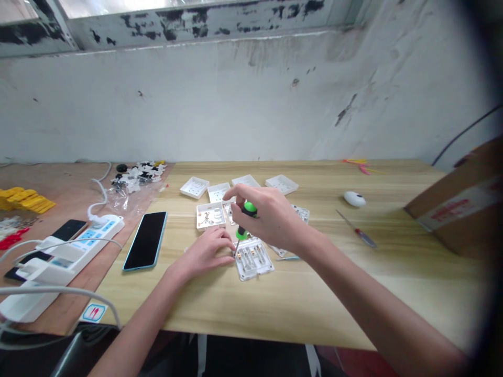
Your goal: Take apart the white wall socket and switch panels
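My right hand (pixel 271 212) is closed around a green and black screwdriver (pixel 249 209). Its shaft points down at the left corner of a white socket plate (pixel 255 259), which lies back side up with brass contacts showing. At that same corner, my left hand (pixel 210 251) has its thumb and forefinger closed on the plate's edge. Whether a screw sits under the tip is too small to tell. Just behind my left hand stands an open white box (pixel 211 215) with small metal parts inside. More white plates (pixel 301 213) are partly hidden behind my right hand.
White socket covers (pixel 195 187) lie along the back. A phone (pixel 145 241) and a power strip (pixel 74 256) with cables are on the left. On the right lie a second screwdriver (pixel 357 229), a white mouse-like object (pixel 354 199) and a cardboard box (pixel 459 204).
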`<state>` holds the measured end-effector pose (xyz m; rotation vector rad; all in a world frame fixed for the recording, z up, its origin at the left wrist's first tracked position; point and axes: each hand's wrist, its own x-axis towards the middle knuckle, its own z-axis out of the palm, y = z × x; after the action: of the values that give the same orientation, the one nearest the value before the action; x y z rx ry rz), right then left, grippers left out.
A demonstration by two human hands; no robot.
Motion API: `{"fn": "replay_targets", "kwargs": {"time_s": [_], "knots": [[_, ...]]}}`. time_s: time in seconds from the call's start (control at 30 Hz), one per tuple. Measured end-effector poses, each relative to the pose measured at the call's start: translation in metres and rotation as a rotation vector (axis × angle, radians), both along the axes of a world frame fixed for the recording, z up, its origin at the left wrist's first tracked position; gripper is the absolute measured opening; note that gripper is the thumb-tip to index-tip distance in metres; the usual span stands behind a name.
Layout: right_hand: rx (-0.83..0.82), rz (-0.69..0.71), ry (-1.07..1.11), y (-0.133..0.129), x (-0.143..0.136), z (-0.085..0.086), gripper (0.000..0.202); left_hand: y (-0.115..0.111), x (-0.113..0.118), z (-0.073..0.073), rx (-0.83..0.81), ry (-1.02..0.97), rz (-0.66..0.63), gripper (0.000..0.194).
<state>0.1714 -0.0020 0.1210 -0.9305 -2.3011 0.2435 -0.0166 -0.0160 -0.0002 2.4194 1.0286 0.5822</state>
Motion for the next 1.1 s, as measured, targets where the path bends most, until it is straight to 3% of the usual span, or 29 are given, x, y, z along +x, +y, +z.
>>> {"fn": "replay_targets", "kwargs": {"time_s": [0.43, 0.87, 0.97, 1.1], "knots": [[0.051, -0.079, 0.194, 0.003, 0.02, -0.002, 0.014, -0.001, 0.004, -0.002, 0.085, 0.012, -0.033, 0.016], [0.029, -0.155, 0.309, 0.005, 0.031, -0.007, 0.012, 0.002, 0.001, -0.002, 0.138, 0.015, 0.06, 0.016], [0.017, -0.211, 0.341, 0.005, 0.038, -0.007, 0.011, 0.006, -0.011, 0.001, 0.159, -0.016, 0.164, 0.017], [-0.005, -0.267, 0.362, 0.007, 0.047, -0.014, 0.011, 0.016, -0.026, 0.007, 0.176, -0.127, 0.463, 0.021]]}}
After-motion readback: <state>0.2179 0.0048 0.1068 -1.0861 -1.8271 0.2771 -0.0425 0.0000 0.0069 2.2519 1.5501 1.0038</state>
